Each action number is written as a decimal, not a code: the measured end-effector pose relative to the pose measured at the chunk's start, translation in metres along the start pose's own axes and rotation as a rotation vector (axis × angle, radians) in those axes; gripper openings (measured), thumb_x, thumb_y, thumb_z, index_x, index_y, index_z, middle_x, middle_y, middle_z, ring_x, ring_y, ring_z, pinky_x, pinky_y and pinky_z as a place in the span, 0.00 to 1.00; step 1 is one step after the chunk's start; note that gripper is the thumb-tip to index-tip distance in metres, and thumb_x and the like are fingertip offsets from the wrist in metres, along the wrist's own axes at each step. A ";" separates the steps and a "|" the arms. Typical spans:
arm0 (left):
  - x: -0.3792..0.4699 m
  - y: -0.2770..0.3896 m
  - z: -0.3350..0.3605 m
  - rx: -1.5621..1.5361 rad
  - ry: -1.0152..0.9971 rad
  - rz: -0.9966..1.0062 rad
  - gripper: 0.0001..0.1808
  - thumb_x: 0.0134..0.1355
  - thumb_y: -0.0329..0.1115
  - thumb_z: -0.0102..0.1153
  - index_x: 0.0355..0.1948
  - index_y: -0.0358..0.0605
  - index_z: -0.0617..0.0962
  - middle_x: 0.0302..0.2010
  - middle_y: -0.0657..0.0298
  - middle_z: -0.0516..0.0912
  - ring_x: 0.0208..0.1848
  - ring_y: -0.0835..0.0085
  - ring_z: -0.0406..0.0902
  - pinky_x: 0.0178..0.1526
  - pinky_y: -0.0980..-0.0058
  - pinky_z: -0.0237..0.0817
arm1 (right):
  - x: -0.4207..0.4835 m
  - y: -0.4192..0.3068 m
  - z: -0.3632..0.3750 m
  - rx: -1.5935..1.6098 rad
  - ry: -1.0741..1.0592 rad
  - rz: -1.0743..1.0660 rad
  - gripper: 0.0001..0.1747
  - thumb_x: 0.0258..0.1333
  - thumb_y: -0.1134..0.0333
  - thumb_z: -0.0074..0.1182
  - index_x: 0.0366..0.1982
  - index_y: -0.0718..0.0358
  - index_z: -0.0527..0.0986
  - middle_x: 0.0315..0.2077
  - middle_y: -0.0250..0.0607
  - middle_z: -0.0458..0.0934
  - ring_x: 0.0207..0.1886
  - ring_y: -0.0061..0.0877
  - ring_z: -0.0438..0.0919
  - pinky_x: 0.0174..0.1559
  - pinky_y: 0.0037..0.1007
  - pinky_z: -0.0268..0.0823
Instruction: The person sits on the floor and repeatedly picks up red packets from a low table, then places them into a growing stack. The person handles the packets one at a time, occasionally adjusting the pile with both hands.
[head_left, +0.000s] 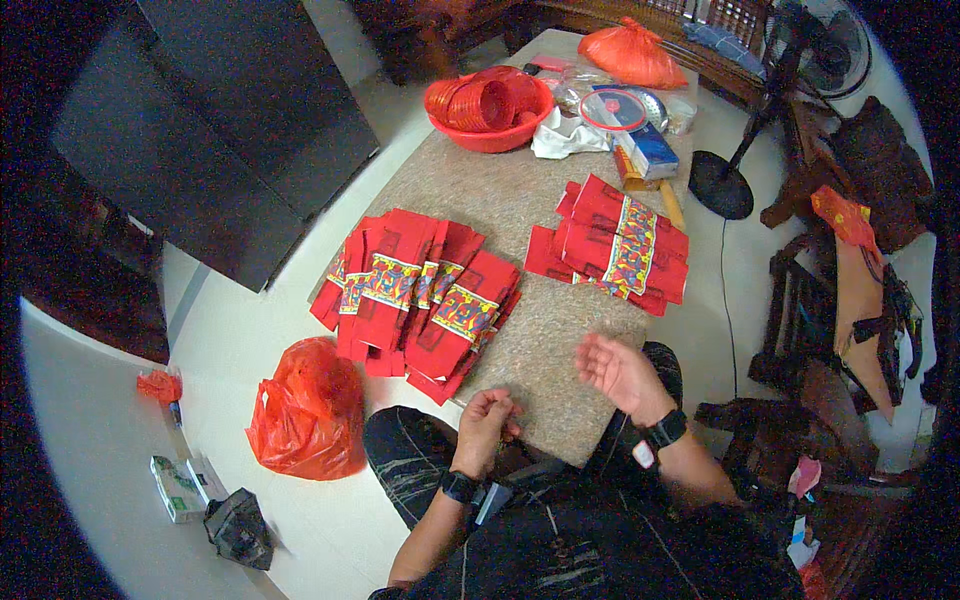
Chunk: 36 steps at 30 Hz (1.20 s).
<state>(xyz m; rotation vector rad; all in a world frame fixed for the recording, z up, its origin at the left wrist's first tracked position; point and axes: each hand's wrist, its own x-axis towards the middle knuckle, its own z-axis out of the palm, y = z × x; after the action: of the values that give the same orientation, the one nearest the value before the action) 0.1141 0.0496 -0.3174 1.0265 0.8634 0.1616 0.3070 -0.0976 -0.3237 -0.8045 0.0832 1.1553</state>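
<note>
My left hand (486, 429) hovers by the near edge of the stone-topped table (559, 375), its fingers curled in with nothing visible in them. To the right, my right hand (621, 375) is palm up above the tabletop, its fingers loosely bent and bare. Both wrists wear dark bands. A spread pile of flat red paper packets (469, 311) with colourful printed bands lies just beyond my left hand. Past my right hand is a smaller stack of similar red packets (630, 247). Neither hand touches a packet.
A red basin (480, 139) of red plastic baskets and a tied red bag (630, 56) stand on the far end. A blue box (651, 150) lies nearby. On the floor are a full red plastic bag (311, 420), left, and a black fan stand (720, 184), right.
</note>
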 end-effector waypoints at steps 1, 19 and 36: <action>-0.002 0.002 -0.001 -0.040 0.012 0.114 0.08 0.62 0.33 0.48 0.40 0.43 0.71 0.29 0.63 0.79 0.19 0.80 0.71 0.21 0.83 0.62 | -0.002 0.009 0.002 -0.037 0.014 0.035 0.16 0.60 0.62 0.42 0.45 0.63 0.69 0.38 0.42 0.76 0.41 0.29 0.75 0.44 0.32 0.68; -0.003 0.037 -0.018 -0.237 0.302 0.126 0.11 0.61 0.43 0.51 0.34 0.47 0.71 0.25 0.66 0.77 0.17 0.79 0.69 0.19 0.82 0.60 | -0.006 0.039 0.023 -0.251 0.048 -0.007 0.12 0.58 0.67 0.46 0.42 0.66 0.67 0.30 0.45 0.76 0.29 0.30 0.77 0.32 0.30 0.72; 0.005 0.032 -0.026 -0.355 0.360 0.190 0.11 0.60 0.42 0.53 0.26 0.49 0.69 0.21 0.68 0.74 0.15 0.80 0.66 0.17 0.81 0.57 | -0.006 0.045 0.017 -0.235 0.026 -0.035 0.11 0.59 0.67 0.46 0.41 0.65 0.68 0.29 0.44 0.77 0.28 0.29 0.78 0.31 0.29 0.73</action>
<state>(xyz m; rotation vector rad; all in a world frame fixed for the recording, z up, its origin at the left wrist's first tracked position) 0.1077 0.0874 -0.3008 0.7521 1.0157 0.6537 0.2616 -0.0843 -0.3321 -1.0250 -0.0461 1.1342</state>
